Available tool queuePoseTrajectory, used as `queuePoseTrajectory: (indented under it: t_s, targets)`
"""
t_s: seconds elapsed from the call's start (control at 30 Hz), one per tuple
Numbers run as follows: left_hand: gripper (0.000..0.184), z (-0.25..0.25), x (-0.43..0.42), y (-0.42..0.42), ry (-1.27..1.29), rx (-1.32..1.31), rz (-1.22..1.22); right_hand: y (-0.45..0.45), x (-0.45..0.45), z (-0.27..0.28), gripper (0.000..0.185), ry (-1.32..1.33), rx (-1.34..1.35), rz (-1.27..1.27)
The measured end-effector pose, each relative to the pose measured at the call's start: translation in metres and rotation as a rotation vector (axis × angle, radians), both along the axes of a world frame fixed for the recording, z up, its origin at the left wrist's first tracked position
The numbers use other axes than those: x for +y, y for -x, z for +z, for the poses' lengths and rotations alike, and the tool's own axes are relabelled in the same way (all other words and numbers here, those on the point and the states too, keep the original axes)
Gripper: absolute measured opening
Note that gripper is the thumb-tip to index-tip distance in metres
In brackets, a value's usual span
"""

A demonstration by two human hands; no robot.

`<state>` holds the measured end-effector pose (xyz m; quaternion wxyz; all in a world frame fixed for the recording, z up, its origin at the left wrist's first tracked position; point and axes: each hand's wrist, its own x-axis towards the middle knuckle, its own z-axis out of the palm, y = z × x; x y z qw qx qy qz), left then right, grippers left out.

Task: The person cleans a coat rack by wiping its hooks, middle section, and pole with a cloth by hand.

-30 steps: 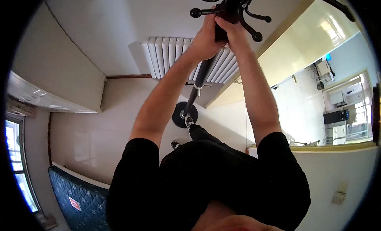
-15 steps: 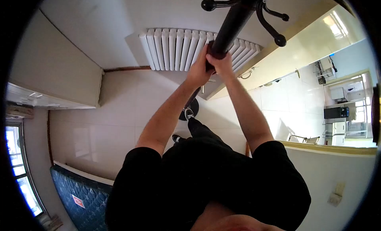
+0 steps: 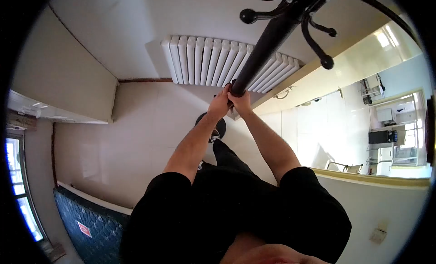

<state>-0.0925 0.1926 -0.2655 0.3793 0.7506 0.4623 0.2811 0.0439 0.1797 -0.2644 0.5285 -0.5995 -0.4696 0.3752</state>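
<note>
Hands (image 3: pixel 220 105) around smooth, dark cylindrical pole (image 3: pixel 263 53)

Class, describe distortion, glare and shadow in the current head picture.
Head view: fisheye bowing, black corners; head view: window overexposed, blue-fringed; head view: glare on the yellow panel; head view: soft shadow on the wall beside the radiator; head view: dark pole and black shirt show little detail.
</note>
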Motion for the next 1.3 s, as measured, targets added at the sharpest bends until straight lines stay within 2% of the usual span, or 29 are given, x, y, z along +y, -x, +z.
queuePoseTrajectory:
  t_s: [0.13, 0.17, 0.23, 0.3, 0.37, 0.43, 0.53, 0.6, 0.67, 0.7, 0.77, 0.8, 0.83, 0.93, 0.97, 1.07, 1.1, 1.2, 1.23, 1.3]
  targets:
    - [0.078, 0.027, 0.005, 0.005, 0.102, -0.075, -0.104, -0.008, 0.002, 0.014, 0.043, -0.02, -0.049, 0.039]
    - [0.076, 0.037, 0.007, 0.002, 0.122, -0.073, -0.084, -0.01, 0.005, 0.019, 0.047, -0.078, 0.076, 0.071]
    - [0.076, 0.058, 0.016, -0.006, 0.072, -0.315, -0.104, -0.013, 0.013, 0.068, 0.049, -0.089, -0.038, 0.042]
    - [0.076, 0.123, 0.011, -0.011, -0.098, -0.515, -0.151, -0.006, 0.015, 0.132, 0.048, -0.163, -0.06, -0.023]
    - [0.08, 0.167, 0.02, -0.02, -0.176, -0.52, -0.111, -0.001, 0.02, 0.202, 0.049, -0.263, -0.19, -0.085]
    - [0.083, 0.212, 0.03, -0.027, -0.383, -0.55, -0.057, -0.004, 0.034, 0.253, 0.049, -0.326, -0.211, -0.086]
    - [0.085, 0.281, 0.03, -0.022, -0.495, -0.528, -0.08, -0.008, 0.044, 0.298, 0.048, -0.57, -0.105, -0.023]
    - [0.079, 0.299, 0.033, -0.014, -0.468, -0.496, -0.145, -0.003, 0.026, 0.327, 0.045, -0.538, -0.034, -0.004]
    - [0.077, 0.319, 0.024, -0.006, -0.419, -0.517, -0.217, 0.002, 0.007, 0.33, 0.042, -0.546, 0.026, -0.042]
    - [0.074, 0.311, 0.022, -0.008, -0.588, -0.481, -0.09, 0.006, 0.002, 0.324, 0.041, -0.574, 0.046, -0.087]
    - [0.072, 0.303, 0.008, -0.005, -0.575, -0.456, 0.019, 0.005, -0.008, 0.307, 0.036, -0.599, 0.088, -0.132]
    - [0.071, 0.299, -0.002, -0.003, -0.565, -0.441, 0.072, 0.0, -0.012, 0.291, 0.037, -0.596, 0.179, -0.144]
    - [0.062, 0.296, -0.014, 0.0, -0.539, -0.356, 0.143, -0.006, -0.014, 0.277, 0.038, -0.601, 0.27, -0.153]
    - [0.056, 0.288, -0.031, 0.002, -0.396, -0.333, 0.071, -0.014, -0.029, 0.274, 0.041, -0.654, 0.528, -0.093]
    - [0.044, 0.287, -0.036, -0.003, -0.558, -0.404, 0.078, -0.016, -0.036, 0.28, 0.042, -0.674, 0.608, -0.059]
    - [0.033, 0.306, -0.051, -0.007, -1.139, -0.362, 0.071, -0.026, -0.056, 0.312, 0.035, -0.88, 0.777, 0.251]
    - [0.024, 0.316, -0.056, -0.009, -1.138, -0.409, 0.066, -0.029, -0.056, 0.32, 0.042, -0.941, 0.708, 0.411]
    - [0.019, 0.322, -0.048, -0.012, -0.851, -0.469, 0.124, -0.023, -0.035, 0.314, 0.047, -1.005, 0.242, 0.305]
    - [0.015, 0.323, -0.047, -0.012, -0.726, -0.493, 0.152, -0.021, -0.035, 0.321, 0.052, -0.979, 0.015, 0.156]
    - [0.01, 0.327, -0.041, -0.014, -0.486, -0.545, 0.215, -0.024, -0.024, 0.328, 0.047, -0.91, -0.058, 0.17]
